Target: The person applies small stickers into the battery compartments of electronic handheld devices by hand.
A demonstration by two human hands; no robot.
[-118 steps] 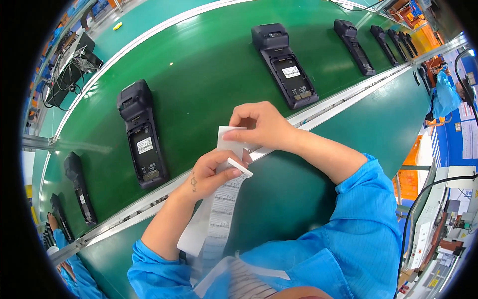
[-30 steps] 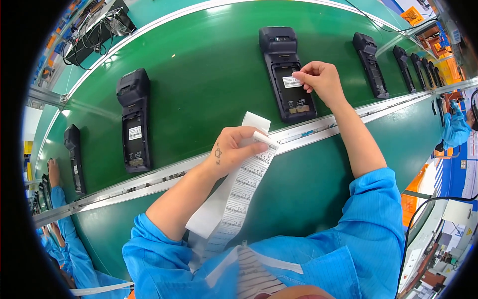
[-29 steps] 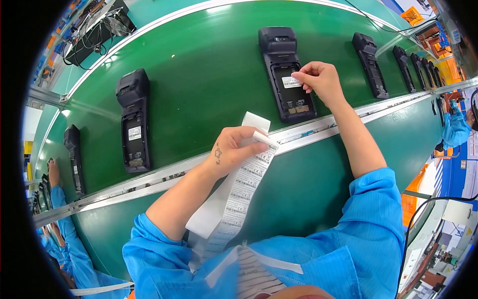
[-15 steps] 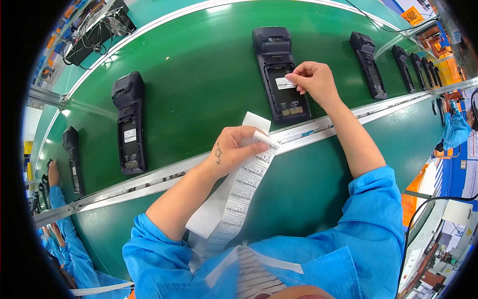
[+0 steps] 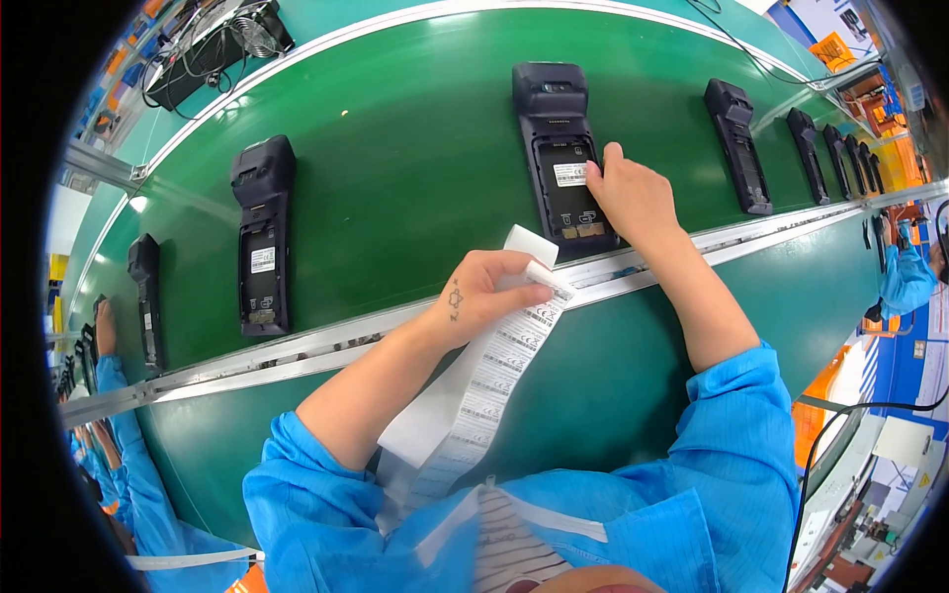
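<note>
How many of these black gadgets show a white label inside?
3: the center gadget, at the right hand; the second gadget, left of it; the third gadget, farther left. More may be hidden or too small to see.

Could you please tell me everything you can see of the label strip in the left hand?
The label strip looks like thin, flexible white paper, with a row of black-printed barcode labels. The left hand pinches it between thumb and fingers, where it bends over; a blank end juts out beyond the hand. Below, it slants down to the blue smock, a plain stretch beside the printed one; its lower end is unclear.
</note>
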